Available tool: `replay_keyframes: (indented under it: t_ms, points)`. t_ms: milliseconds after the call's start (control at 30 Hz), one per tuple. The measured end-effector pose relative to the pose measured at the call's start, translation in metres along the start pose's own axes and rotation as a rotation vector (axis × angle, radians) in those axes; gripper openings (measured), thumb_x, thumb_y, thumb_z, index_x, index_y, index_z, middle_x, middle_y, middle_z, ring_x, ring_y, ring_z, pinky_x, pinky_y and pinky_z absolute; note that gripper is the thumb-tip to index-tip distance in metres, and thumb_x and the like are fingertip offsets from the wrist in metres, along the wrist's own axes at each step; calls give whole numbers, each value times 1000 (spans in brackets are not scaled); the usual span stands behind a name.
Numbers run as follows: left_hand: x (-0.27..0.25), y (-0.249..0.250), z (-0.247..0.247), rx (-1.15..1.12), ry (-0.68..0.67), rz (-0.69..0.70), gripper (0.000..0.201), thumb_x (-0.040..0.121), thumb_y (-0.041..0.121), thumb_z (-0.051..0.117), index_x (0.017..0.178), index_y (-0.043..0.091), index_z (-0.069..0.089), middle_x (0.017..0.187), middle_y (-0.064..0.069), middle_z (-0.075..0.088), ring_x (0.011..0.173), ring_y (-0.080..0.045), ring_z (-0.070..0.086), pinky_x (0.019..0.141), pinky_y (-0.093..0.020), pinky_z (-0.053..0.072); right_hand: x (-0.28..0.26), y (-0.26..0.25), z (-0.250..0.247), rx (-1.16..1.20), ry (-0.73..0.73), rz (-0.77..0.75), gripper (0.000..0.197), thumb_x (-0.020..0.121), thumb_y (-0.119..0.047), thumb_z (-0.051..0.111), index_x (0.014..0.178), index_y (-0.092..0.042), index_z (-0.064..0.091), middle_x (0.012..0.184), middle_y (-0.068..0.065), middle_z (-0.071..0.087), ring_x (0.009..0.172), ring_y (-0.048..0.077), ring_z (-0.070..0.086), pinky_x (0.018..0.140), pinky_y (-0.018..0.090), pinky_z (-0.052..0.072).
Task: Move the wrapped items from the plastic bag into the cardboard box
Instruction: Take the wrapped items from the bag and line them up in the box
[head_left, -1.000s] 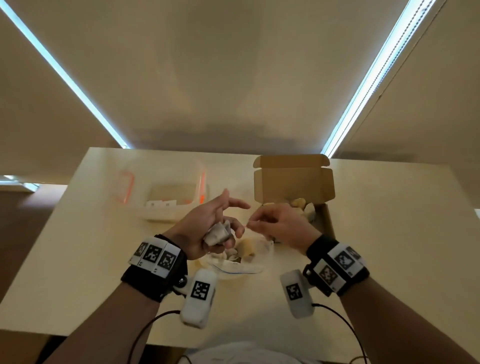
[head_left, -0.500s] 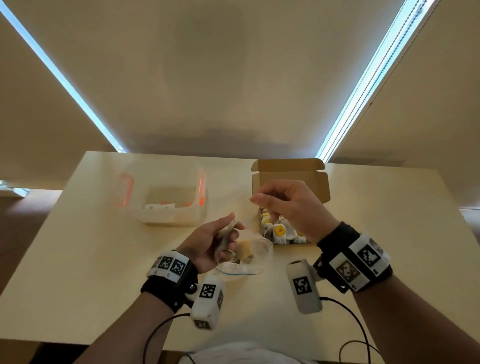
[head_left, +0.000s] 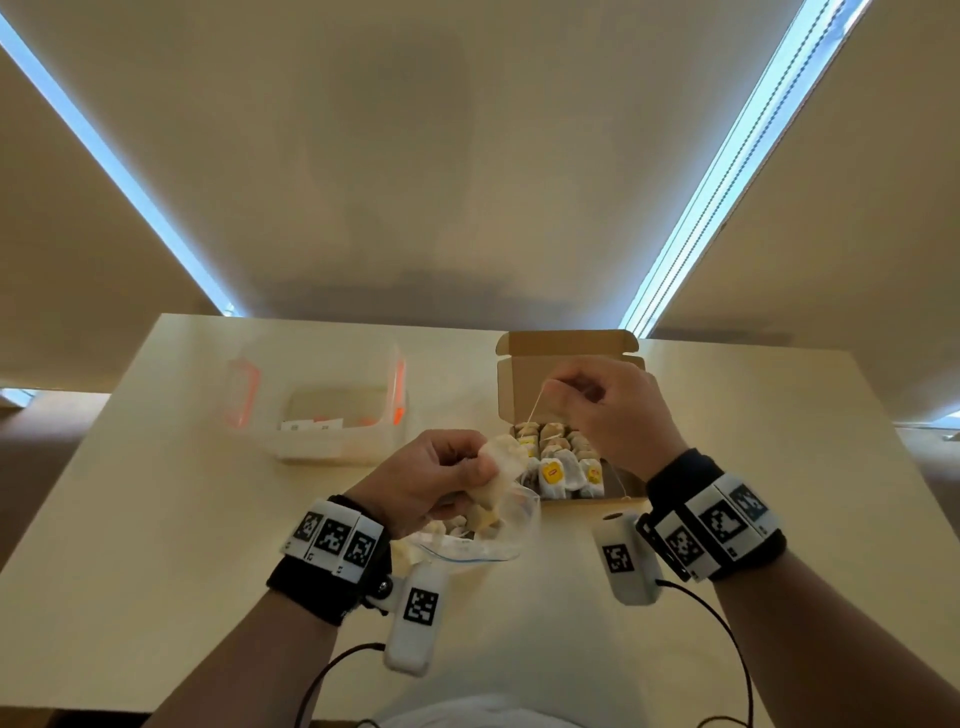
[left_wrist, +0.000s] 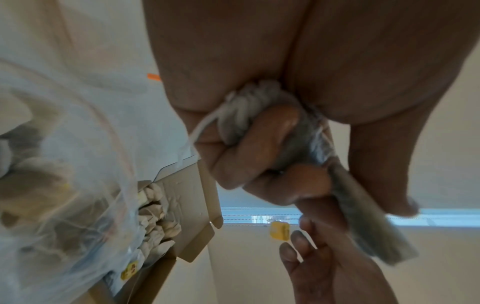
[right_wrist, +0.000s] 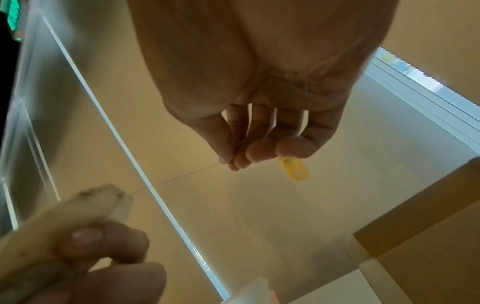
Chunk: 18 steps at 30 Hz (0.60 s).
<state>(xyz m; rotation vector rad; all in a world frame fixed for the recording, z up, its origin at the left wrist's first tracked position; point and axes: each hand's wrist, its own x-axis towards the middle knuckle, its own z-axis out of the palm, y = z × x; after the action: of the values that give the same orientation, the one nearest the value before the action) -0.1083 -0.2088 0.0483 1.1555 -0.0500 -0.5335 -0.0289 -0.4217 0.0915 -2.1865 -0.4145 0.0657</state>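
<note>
Your left hand (head_left: 434, 480) clutches a soft, crinkled paper tea bag (head_left: 498, 470) just above the clear, floppy plastic bag (head_left: 483, 543). Its thin string (head_left: 535, 410) runs up to your right hand (head_left: 608, 410), whose fingertips pinch it; a small yellow tag (right_wrist: 294, 169) dangles there. Under your right hand sits the open cardboard box (head_left: 566, 384), packed with rows of tea bags (head_left: 558, 462). Beyond your left hand stands a translucent plastic container (head_left: 317, 410).

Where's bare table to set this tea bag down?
Bare table lies right of the cardboard box, and left of the clear container. It is crowded between the hands: plastic bag, left hand, right hand.
</note>
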Motion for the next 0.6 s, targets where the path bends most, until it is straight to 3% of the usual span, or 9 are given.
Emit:
replay_keyframes:
  t_ms: [67, 133, 167, 200, 267, 300, 367, 500, 600]
  points:
    - [-1, 7, 7, 78, -2, 16, 20, 72, 42, 83, 75, 25, 73, 61, 4, 61, 42, -4, 41, 39, -16, 27, -1, 2, -1, 11, 25, 5, 12, 92, -19, 67, 84, -27, 72, 73, -19, 66, 70, -7, 59, 63, 4, 43]
    - [1, 11, 11, 125, 69, 51, 15, 76, 35, 75, 78, 20, 73, 67, -13, 63, 40, -5, 38, 39, -19, 25, -1, 4, -2, 20, 54, 2, 12, 93, -20, 67, 84, -29, 70, 75, -20, 66, 72, -7, 60, 64, 3, 43]
    - [3, 12, 13, 142, 112, 82, 20, 76, 35, 74, 81, 16, 73, 73, -25, 58, 39, -7, 34, 40, -23, 21, -2, 5, -2, 25, 58, 8, 12, 93, -21, 66, 85, -29, 70, 75, -19, 66, 73, -6, 60, 64, 3, 44]
    - [4, 13, 15, 146, 148, 111, 25, 77, 36, 74, 84, 12, 73, 78, -29, 55, 40, -9, 30, 41, -26, 18, -2, 7, 0, 37, 48, 20, 11, 93, -22, 66, 86, -29, 70, 76, -18, 67, 73, -4, 61, 64, 4, 45]
    - [7, 15, 22, 101, 190, 175, 24, 78, 35, 78, 87, 13, 75, 83, -19, 55, 44, -10, 26, 43, -28, 15, -6, 8, 7, 58, -16, 54, 7, 94, -25, 66, 89, -27, 70, 78, -13, 69, 73, 2, 64, 64, 8, 47]
    - [9, 17, 25, 69, 208, 210, 20, 79, 33, 79, 86, 14, 77, 84, -5, 59, 44, -9, 26, 43, -28, 15, -9, 8, 14, 63, -70, 73, 6, 94, -26, 65, 91, -26, 71, 78, -11, 70, 72, 4, 65, 64, 11, 49]
    - [12, 24, 33, 9, 273, 239, 9, 84, 24, 75, 85, 15, 78, 75, 11, 59, 41, -5, 27, 42, -25, 15, -20, 5, 29, 69, -181, 90, 10, 95, -29, 63, 97, -24, 71, 78, -9, 70, 70, 5, 64, 64, 17, 50]
    - [18, 31, 34, -20, 426, 188, 28, 91, 23, 62, 108, 2, 70, 60, -2, 46, 39, -8, 25, 43, -25, 19, -40, -2, 48, 53, -215, -21, 12, 96, -33, 61, 94, -28, 72, 76, -11, 70, 66, 8, 63, 65, 28, 54]
    - [20, 31, 33, 1, 511, 176, 28, 99, 12, 52, 112, -8, 65, 57, -5, 37, 38, -8, 23, 40, -22, 22, -49, -4, 47, 8, -209, -105, 14, 97, -29, 60, 96, -26, 73, 78, -19, 68, 71, 6, 61, 67, 18, 47]
